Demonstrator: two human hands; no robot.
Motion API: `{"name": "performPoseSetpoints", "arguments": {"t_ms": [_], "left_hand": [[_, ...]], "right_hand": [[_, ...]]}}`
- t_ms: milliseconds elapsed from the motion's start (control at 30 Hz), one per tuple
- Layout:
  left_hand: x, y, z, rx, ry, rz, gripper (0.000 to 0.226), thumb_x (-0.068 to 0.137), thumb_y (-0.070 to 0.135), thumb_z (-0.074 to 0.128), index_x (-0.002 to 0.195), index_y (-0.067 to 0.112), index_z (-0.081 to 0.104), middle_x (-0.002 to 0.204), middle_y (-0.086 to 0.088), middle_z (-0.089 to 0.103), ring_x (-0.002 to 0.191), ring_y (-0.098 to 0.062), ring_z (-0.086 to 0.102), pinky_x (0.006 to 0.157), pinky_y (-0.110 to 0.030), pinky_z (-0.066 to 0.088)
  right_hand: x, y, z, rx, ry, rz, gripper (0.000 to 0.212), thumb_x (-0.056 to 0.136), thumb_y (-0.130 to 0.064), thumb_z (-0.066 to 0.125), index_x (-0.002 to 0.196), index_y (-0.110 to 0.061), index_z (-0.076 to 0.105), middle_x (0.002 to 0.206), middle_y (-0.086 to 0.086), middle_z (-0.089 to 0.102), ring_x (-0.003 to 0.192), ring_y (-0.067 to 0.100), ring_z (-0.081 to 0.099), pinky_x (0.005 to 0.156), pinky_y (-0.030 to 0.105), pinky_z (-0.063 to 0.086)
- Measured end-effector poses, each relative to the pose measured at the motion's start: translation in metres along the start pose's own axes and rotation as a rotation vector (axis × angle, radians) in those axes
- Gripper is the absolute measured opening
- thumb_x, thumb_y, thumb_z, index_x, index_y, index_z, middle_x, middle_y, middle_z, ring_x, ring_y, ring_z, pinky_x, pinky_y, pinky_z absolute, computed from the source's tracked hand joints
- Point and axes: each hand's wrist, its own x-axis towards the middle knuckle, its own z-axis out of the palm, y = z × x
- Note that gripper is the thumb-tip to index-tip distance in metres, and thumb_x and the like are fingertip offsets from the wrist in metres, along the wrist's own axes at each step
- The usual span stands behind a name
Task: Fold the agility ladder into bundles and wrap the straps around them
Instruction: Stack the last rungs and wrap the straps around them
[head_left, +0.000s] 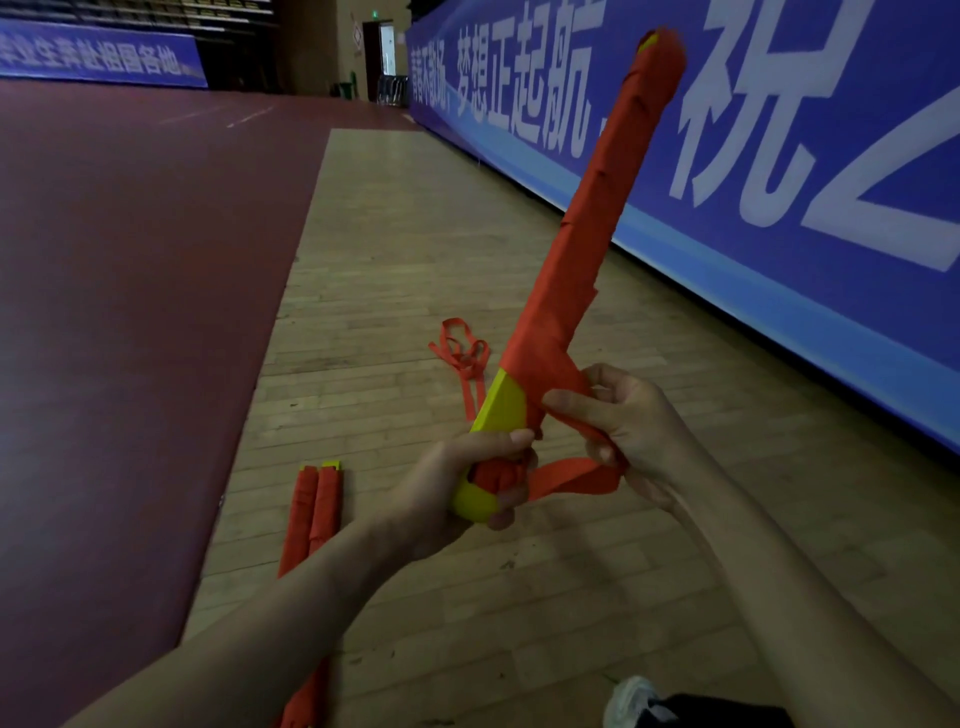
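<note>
We are at the wrapping step: our left hand (470, 480) grips the bundle (587, 249), pointing toward one o'clock, while our right hand (618, 415) pinches the strap (566, 478). Next, we should probably pull the strap tight around the bundle's lower end.

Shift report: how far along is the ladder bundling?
Done: two wrapped bundles lie side by side on the floor. In hand: the left hand grips the lower end of a third bundle, wrapped along most of its length; the right hand pinches the strap near that end. Left: yellow shows at the lower end, and loose strap lies looped on the floor.
</note>
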Motion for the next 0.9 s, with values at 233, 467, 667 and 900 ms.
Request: {"name": "performPoseSetpoints", "arguments": {"t_ms": [233, 467, 667, 900], "left_hand": [[-0.004, 0.004, -0.011, -0.164, -0.323, -0.068, 0.029, 0.071, 0.036, 0.078, 0.087, 0.013, 0.07, 0.067, -0.001, 0.054, 0.043, -0.007, 0.045, 0.038, -0.015, 0.038], [0.005, -0.003, -0.018, -0.192, -0.404, -0.126, 0.043, 0.076, 0.047, 0.074, 0.103, 0.014, 0.068, 0.071, -0.003, 0.056, 0.045, -0.009, 0.049, 0.042, -0.017, 0.043], [0.008, -0.002, -0.02, 0.072, -0.101, -0.036, 0.067, 0.056, 0.053, 0.085, 0.1, 0.008, 0.064, 0.086, -0.011, 0.068, 0.056, -0.022, 0.064, 0.05, -0.03, 0.053], [0.006, -0.005, -0.01, 0.385, 0.122, 0.048, 0.028, 0.094, 0.02, 0.054, 0.122, 0.015, 0.056, 0.095, -0.001, 0.068, 0.071, -0.007, 0.066, 0.06, -0.02, 0.052]], "right_hand": [[-0.002, -0.001, 0.001, 0.086, -0.205, -0.065, 0.033, 0.07, -0.017, 0.067, 0.101, -0.007, 0.062, 0.052, -0.005, 0.053, 0.032, 0.002, 0.03, 0.032, 0.016, 0.022], [-0.004, 0.002, -0.002, 0.023, -0.18, -0.104, 0.027, 0.068, -0.02, 0.071, 0.088, -0.003, 0.063, 0.061, 0.002, 0.057, 0.032, 0.005, 0.031, 0.032, 0.016, 0.023], [0.001, 0.005, -0.005, -0.057, -0.115, -0.116, 0.043, 0.063, -0.024, 0.075, 0.094, 0.005, 0.066, 0.075, 0.019, 0.055, 0.034, 0.006, 0.031, 0.031, 0.017, 0.024], [0.003, 0.012, -0.007, -0.142, -0.082, -0.103, 0.029, 0.064, -0.022, 0.077, 0.09, -0.01, 0.072, 0.071, 0.011, 0.065, 0.034, 0.006, 0.033, 0.031, 0.017, 0.026]]}}
